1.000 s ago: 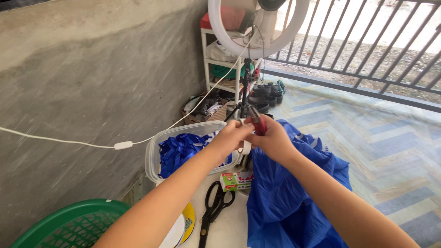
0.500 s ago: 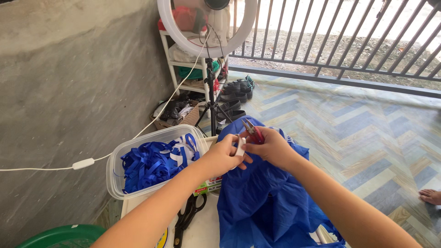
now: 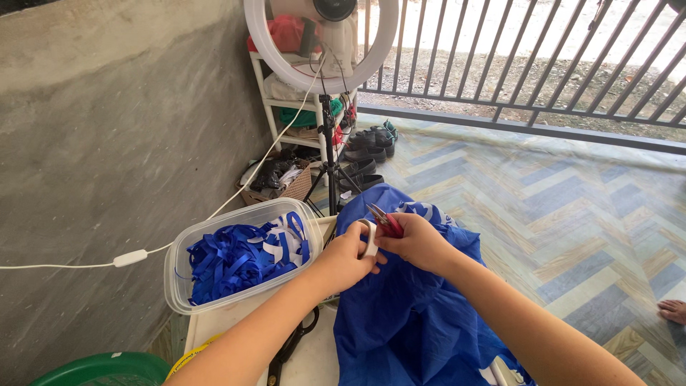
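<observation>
My left hand [image 3: 346, 261] pinches a small loop of white strip [image 3: 369, 238] at its fingertips. My right hand [image 3: 420, 243] meets it from the right and grips small red-handled snips [image 3: 384, 220], blades pointing up and left beside the strip. Both hands hover over a crumpled blue garment [image 3: 418, 307] that lies on the white table [image 3: 325, 361].
A clear plastic tub [image 3: 243, 256] of blue and white ribbon pieces stands left of my hands. Black scissors [image 3: 289, 347] lie under my left forearm. A ring light on a tripod [image 3: 325, 107], a shelf, shoes, a green basket [image 3: 93, 368] and a bare foot [image 3: 672, 311] surround the table.
The camera swung left, then steadied. My hands dropped slightly, and the snips tilted from upright to pointing up-left against the white strip.
</observation>
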